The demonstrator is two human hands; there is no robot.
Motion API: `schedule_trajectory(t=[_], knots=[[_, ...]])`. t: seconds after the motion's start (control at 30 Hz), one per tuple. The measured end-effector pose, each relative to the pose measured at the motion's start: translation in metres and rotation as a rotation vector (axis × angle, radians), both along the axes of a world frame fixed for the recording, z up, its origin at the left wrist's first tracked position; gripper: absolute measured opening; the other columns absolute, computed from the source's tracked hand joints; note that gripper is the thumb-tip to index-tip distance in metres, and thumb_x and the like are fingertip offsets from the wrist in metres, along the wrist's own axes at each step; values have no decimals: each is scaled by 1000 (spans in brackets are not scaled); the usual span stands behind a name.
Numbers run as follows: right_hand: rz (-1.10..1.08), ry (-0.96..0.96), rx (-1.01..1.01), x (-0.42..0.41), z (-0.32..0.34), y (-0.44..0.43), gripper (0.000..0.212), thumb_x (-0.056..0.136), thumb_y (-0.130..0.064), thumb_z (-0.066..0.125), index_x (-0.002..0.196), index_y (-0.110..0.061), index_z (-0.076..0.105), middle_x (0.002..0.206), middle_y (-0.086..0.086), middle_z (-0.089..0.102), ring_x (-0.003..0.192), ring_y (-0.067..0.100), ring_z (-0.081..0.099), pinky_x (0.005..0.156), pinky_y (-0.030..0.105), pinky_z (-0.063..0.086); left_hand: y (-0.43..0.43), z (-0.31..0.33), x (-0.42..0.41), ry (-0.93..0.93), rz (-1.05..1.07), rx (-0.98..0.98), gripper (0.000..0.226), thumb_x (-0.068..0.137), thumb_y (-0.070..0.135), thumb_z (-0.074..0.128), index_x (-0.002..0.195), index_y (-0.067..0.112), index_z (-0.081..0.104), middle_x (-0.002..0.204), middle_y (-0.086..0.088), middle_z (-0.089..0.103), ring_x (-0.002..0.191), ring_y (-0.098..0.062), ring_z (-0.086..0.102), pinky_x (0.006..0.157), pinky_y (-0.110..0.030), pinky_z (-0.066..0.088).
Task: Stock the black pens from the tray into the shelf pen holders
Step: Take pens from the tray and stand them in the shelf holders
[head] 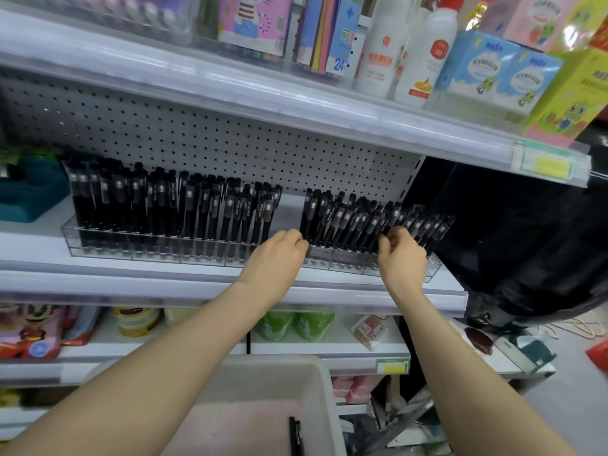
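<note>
light: bright, even, from overhead | glare: white sheen on shelf edge [263, 93] above the pegboard [230, 143] | shadow: deep darkness right of pegboard | focus: black pens [164, 205] below pegboard sharp | blur: goods [138, 11] up-left of pegboard smeared | distortion: shelf lines bow

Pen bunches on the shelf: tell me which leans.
The right bunch: its pens slant rightward, while the left bunch stands nearly upright.

the pen holder [98, 240] is showing as clear, glossy plastic, and the pens [157, 209] in it are looking matt black. the back panel [197, 133] is looking like matt grey perforated metal. the tray [324, 390] is showing dull whitish plastic, and the bottles [427, 54] are gleaming as smooth white plastic
</note>
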State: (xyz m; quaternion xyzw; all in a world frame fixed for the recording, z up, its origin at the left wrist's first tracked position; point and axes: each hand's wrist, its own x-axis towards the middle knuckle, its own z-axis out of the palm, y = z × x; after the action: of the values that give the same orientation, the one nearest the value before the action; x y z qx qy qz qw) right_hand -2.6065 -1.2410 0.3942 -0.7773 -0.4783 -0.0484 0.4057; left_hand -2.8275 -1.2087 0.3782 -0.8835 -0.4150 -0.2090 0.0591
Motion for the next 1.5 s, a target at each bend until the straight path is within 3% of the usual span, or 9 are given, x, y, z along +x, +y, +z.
schedule_trajectory(t=[0.23, 0.33, 0.53, 0.6, 0.73, 0.93, 1.13, 1.27, 1.5], knots=[[-7, -64, -10, 1, -12, 1, 18, 97, -21, 56, 102, -5, 63, 87, 11, 68, 83, 30, 60, 70, 35, 48, -2, 1, 0, -1, 7, -11, 56, 78, -15, 53, 129, 8, 53, 126, -7, 49, 113, -24, 49, 91, -33, 49], [-52, -94, -25, -1, -14, -1, 20, 97, -24, 56, 100, -7, 67, 98, 11, 62, 93, 30, 54, 73, 31, 35, -4, 1, 0, -7, 12, -17, 57, 78, -15, 53, 130, 8, 52, 126, -6, 49, 113, -23, 48, 90, -32, 49], [-64, -51, -72, 0, -14, 3, 19, 98, -23, 55, 89, -9, 65, 84, 11, 66, 75, 28, 61, 70, 34, 48, -6, 1, 0, -9, 17, -13, 57, 78, -14, 54, 131, 8, 51, 127, -6, 48, 114, -22, 48, 90, -29, 48], [-74, -67, -73, -1, -14, 2, 20, 98, -22, 54, 88, -8, 64, 85, 9, 64, 76, 27, 58, 68, 32, 42, -5, 1, 1, -11, 14, -5, 56, 78, -14, 54, 130, 8, 52, 126, -6, 48, 113, -22, 48, 90, -30, 49], [-89, -55, -104, -2, -12, 1, 21, 100, -20, 52, 92, -5, 65, 93, 6, 55, 83, 24, 48, 72, 30, 28, -4, 2, 0, -13, -4, 10, 57, 78, -15, 53, 131, 6, 52, 128, -8, 50, 115, -24, 48, 92, -32, 48], [-64, 25, 34, -14, -12, -14, 25, 96, -15, 57, 120, -8, 56, 109, 6, 59, 92, 23, 57, 79, 35, 46, -17, -9, -17, -61, -53, 54, 69, 76, -18, 58, 140, 6, 47, 138, -11, 48, 130, -27, 41, 103, -35, 43], [60, 71, 128, -74, -36, -55, 13, 93, -13, 60, 101, -19, 51, 93, -1, 58, 81, 16, 55, 71, 33, 44, -53, -42, -65, -209, -32, 57, 41, 78, -6, 69, 116, 9, 67, 116, -9, 63, 104, -29, 59, 85, -40, 52], [228, 3, -46, -121, -79, -87, 7, 92, -14, 58, 98, -16, 59, 74, -4, 62, 68, 19, 55, 61, 30, 35, -69, -84, -95, -229, -10, -9, 38, 76, 3, 74, 114, 7, 69, 110, -11, 64, 96, -33, 62, 84, -39, 52], [313, -448, -727, -166, -128, -139, 21, 95, -8, 43, 105, -9, 62, 105, 14, 67, 99, 32, 63, 71, 38, 42, -92, -145, -119, -171, 10, -57, 41, 86, 24, 40, 111, 10, 70, 101, -9, 66, 86, -31, 62, 80, -35, 51]])
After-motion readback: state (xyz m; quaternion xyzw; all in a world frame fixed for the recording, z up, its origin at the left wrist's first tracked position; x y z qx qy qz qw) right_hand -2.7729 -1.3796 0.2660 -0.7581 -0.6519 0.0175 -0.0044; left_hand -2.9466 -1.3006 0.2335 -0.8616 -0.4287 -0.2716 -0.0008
